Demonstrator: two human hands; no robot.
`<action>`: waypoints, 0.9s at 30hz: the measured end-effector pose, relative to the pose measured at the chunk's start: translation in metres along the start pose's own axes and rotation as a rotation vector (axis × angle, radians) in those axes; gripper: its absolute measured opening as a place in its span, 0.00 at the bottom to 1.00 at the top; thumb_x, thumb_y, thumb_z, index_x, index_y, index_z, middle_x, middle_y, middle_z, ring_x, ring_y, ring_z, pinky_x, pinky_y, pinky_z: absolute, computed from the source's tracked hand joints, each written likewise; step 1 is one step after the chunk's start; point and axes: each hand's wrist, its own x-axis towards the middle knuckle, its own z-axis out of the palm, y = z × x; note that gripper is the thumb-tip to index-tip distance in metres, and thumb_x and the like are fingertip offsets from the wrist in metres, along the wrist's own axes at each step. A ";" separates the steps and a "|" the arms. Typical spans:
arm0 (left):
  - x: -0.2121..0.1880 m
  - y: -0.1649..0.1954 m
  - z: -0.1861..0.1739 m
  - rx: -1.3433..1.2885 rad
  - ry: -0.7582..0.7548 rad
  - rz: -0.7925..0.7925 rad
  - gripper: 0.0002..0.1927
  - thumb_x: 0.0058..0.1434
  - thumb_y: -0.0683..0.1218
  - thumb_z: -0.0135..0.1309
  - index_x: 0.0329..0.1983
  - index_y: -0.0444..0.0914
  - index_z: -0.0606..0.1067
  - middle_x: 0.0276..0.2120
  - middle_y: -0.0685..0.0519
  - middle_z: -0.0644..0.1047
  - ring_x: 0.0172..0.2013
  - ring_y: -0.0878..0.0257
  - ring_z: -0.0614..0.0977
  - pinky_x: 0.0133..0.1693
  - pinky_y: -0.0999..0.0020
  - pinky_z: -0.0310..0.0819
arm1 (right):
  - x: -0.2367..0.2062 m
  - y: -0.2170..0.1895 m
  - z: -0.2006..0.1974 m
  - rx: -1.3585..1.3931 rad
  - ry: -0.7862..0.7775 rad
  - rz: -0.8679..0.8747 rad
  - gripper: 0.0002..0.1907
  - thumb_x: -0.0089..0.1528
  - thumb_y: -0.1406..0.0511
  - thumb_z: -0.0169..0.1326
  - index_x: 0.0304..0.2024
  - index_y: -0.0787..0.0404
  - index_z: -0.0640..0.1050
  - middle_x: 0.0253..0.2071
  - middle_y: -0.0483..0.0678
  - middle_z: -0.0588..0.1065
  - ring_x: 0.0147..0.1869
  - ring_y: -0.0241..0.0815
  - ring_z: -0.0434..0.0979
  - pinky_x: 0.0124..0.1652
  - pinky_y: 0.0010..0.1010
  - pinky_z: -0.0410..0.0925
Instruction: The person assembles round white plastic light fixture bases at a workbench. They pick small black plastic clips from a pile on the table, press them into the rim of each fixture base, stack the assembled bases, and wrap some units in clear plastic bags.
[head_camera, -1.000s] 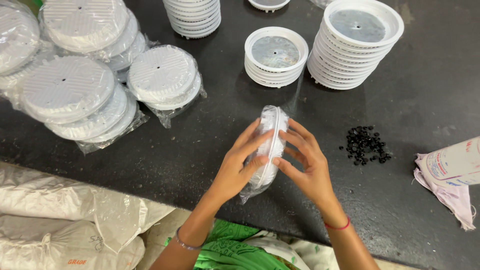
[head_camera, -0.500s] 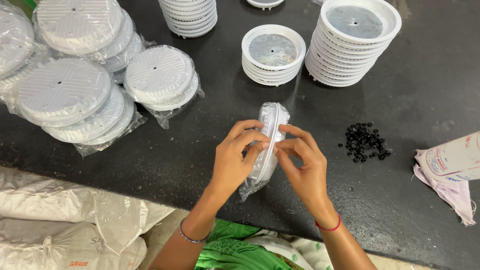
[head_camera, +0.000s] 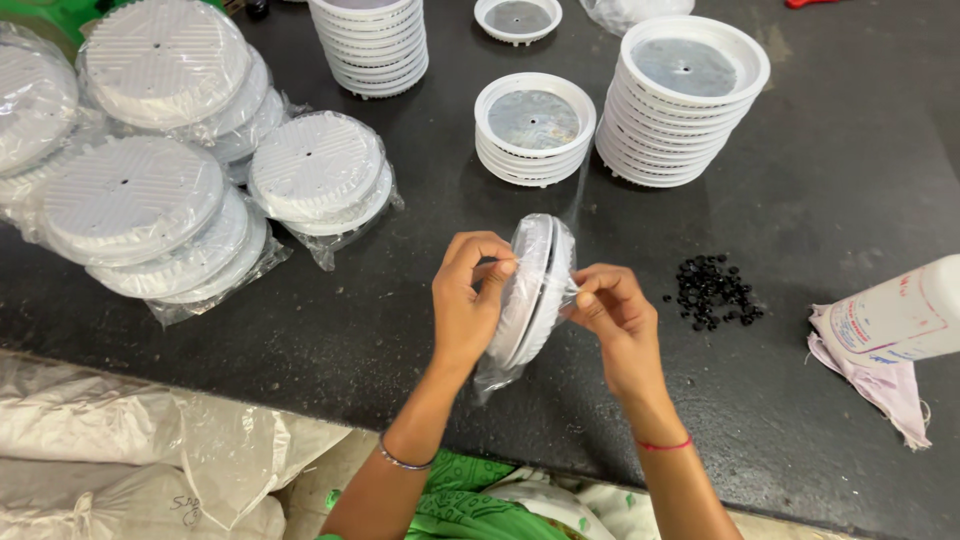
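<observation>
Both my hands hold a pair of white round plastic discs (head_camera: 532, 290) in a clear plastic bag, standing on edge above the black table (head_camera: 850, 200). My left hand (head_camera: 470, 305) grips the left face, with its fingers pinching the bag near the top. The fingers of my right hand (head_camera: 612, 315) pinch the bag film on the right side. The bag's loose end hangs down below the discs.
Bagged white discs (head_camera: 315, 170) lie piled at the left. Stacks of white rimmed discs (head_camera: 685, 100) with grey centres stand at the back, one shorter stack (head_camera: 533, 128) nearer. A heap of small black pieces (head_camera: 712, 290), a white bottle (head_camera: 895, 320) on a cloth, white sacks (head_camera: 120, 450) below.
My hands have shifted on the bagged discs: the left fingers have curled up to the top edge, and the right hand has moved to pinch the film at the side.
</observation>
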 end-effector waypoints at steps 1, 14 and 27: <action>0.003 -0.001 -0.006 -0.032 -0.068 -0.057 0.02 0.68 0.37 0.57 0.42 0.33 0.76 0.44 0.50 0.78 0.43 0.64 0.80 0.44 0.69 0.78 | 0.001 -0.004 -0.004 0.020 -0.026 0.030 0.04 0.68 0.68 0.53 0.43 0.62 0.76 0.54 0.48 0.72 0.54 0.36 0.76 0.54 0.36 0.76; 0.015 0.048 -0.002 0.305 -0.366 -0.014 0.12 0.62 0.46 0.60 0.47 0.37 0.81 0.48 0.50 0.81 0.41 0.56 0.87 0.41 0.67 0.84 | 0.010 -0.039 0.011 -0.501 -0.028 -0.055 0.12 0.61 0.68 0.62 0.48 0.62 0.83 0.48 0.45 0.74 0.46 0.31 0.76 0.40 0.22 0.72; 0.001 0.070 0.012 0.496 -0.265 0.024 0.04 0.57 0.41 0.61 0.34 0.38 0.77 0.36 0.55 0.79 0.32 0.57 0.82 0.34 0.66 0.75 | -0.006 -0.035 0.000 -0.602 -0.024 -0.265 0.04 0.64 0.72 0.53 0.41 0.66 0.75 0.45 0.47 0.72 0.44 0.35 0.78 0.44 0.24 0.75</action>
